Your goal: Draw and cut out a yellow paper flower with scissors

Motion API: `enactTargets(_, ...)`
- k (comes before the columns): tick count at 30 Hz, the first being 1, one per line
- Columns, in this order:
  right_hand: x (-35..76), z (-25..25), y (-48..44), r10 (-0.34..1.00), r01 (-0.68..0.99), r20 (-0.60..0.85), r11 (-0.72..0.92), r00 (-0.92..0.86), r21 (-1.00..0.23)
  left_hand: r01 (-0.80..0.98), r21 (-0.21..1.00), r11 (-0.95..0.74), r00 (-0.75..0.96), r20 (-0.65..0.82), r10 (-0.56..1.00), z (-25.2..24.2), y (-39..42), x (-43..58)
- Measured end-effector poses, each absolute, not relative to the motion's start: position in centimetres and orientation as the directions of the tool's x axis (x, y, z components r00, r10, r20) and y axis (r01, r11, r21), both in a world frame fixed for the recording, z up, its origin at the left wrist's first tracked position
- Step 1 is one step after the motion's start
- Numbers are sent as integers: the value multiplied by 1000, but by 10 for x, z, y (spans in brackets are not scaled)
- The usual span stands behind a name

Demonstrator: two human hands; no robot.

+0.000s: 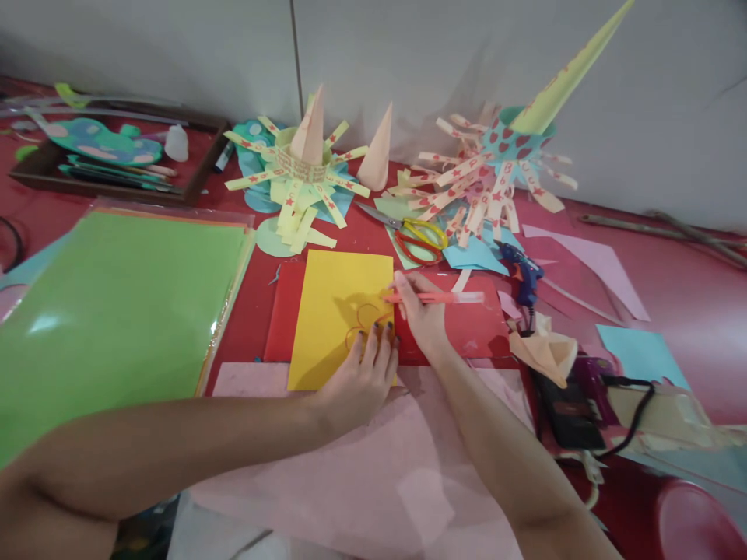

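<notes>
Your right hand point(426, 317) pinches a slim plastic pen point(452, 297) over smooth, rectangular yellow paper point(332, 284) bearing looping red lines point(367, 305), your grasp-free left hand point(362, 375) resting fingers-extended across it.

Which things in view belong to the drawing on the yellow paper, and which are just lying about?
Apparently in use:
yellow paper, under the left hand
pen, in the right hand
red board, beneath

Apparently lying about:
scissors
glue gun
green sheets
tray
paper cone

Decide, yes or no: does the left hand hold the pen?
No: the right hand holds the pen; the left hand rests on the yellow sheet.
</notes>
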State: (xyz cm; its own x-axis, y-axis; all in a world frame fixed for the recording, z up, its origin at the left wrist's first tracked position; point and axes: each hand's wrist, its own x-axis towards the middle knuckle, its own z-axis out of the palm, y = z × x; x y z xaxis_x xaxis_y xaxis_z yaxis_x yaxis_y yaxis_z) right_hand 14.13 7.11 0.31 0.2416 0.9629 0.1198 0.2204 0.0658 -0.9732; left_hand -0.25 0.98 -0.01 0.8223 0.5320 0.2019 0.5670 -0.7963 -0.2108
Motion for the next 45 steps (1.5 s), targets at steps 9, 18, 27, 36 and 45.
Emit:
enactTargets(9, 138, -3, 72, 983, 299, 108, 59, 151, -952, 558, -226, -799, 829, 207, 520, 0, 10, -2)
enactTargets(18, 138, -5, 71, 990, 350, 92, 48, 110, -936, 560, -218, -800, 826, 227, 516, -1, 10, -1)
enactTargets(27, 138, -4, 71, 989, 338, 86, 41, 122, -940, 564, -119, -818, 820, 196, 537, -2, 10, -1)
enactTargets(36, 138, -5, 70, 991, 373, 101, 63, 84, -926, 560, -177, -809, 826, 200, 527, -1, 11, -1)
enactTargets(45, 138, -4, 70, 977, 425, 148, 69, 155, -903, 555, -204, -806, 828, 225, 513, -1, 11, -1)
